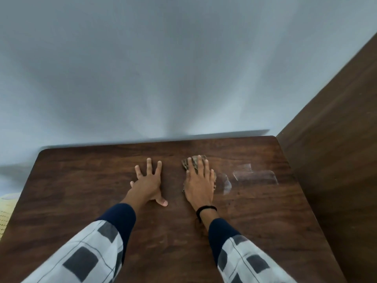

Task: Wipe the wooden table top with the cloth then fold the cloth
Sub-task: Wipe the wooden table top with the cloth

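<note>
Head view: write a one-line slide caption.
Right hand presses a patterned cloth flat on the wooden table; left hand rests spread beside it.

My right hand covers most of the cloth, so only its far end and a sliver at the side show. The table runs off the bottom edge, as do both my checked sleeves.

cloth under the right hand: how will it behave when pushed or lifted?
Probably floppy: the cloth lies crumpled and flattened beneath the right hand. It should slide easily, since the wooden table top looks smooth and glossy. Likely light, and would droop if lifted by one edge.
</note>
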The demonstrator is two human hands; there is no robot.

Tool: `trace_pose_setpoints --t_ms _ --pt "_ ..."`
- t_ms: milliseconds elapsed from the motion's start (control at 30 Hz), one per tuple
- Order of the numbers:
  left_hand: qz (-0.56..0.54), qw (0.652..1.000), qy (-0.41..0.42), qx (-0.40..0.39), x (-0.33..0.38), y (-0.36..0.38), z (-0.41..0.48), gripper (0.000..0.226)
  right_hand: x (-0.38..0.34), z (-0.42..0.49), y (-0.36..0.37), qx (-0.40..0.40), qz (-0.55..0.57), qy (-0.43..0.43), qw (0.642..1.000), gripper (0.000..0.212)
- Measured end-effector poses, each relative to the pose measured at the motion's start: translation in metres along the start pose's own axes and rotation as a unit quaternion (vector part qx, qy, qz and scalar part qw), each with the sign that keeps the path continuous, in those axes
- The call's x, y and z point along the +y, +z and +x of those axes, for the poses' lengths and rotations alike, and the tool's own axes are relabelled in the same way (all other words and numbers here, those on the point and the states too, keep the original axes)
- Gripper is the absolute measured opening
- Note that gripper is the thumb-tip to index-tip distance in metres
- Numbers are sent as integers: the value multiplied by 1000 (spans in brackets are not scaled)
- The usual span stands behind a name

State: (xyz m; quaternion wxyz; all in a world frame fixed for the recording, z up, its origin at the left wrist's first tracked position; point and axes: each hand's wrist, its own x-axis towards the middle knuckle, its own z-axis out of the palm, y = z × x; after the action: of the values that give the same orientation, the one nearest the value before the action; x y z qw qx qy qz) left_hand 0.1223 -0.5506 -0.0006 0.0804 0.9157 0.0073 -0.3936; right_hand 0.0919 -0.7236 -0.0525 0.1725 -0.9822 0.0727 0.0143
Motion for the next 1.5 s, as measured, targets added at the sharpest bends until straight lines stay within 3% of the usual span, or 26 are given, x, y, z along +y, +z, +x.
trace_pose_setpoints --t_ms 100,200,300,500,633,733,833,933,1067,1167,1267,1367,1433,1500 --pt "-4 1000 -1 -3 -1 0 1 156 -3 36 -7 -25 8 -57 998 52" --pt "-7 1000 2 1 -3 2 -1 153 5 74 -22 -29 28 24 999 52" --pt "-5 1000 -10 -12 1 0 -1 153 7 63 -17 19 34 95 995 53" --pt "-11 1000 -12 -20 4 -3 1 153 -21 60 -3 -19 16 -64 998 52" --pt "-12 1000 0 -10 0 -1 -4 152 12 93 -28 -12 24 38 999 52" --pt "-9 1000 -16 -21 6 -5 -3 151 30 54 -24 36 25 97 994 52" --pt "-8 999 -24 -30 11 -6 -2 152 12 7 -5 14 10 12 1000 53" --pt "-1 999 -20 -26 10 -8 -5 152 7 27 -7 1 9 -56 998 51" --pt "-1 1000 -16 -22 13 -10 -14 149 27 63 -30 -8 10 41 999 52" --pt "-6 1000 -12 -28 15 -13 -17 147 23 35 -24 26 15 85 996 56" --pt "-9 999 -12 -34 17 -15 -17 146 4 -12 -2 21 27 26 999 60" --pt "-3 999 -19 -34 16 -16 -19 146 1 1 0 -3 18 -64 998 60" --pt "-3 999 -14 -34 17 -15 -18 146 15 33 -14 -11 -2 -54 998 55" --pt "-7 999 -18 -35 17 -15 -19 147 31 56 -30 -7 7 17 1000 54"
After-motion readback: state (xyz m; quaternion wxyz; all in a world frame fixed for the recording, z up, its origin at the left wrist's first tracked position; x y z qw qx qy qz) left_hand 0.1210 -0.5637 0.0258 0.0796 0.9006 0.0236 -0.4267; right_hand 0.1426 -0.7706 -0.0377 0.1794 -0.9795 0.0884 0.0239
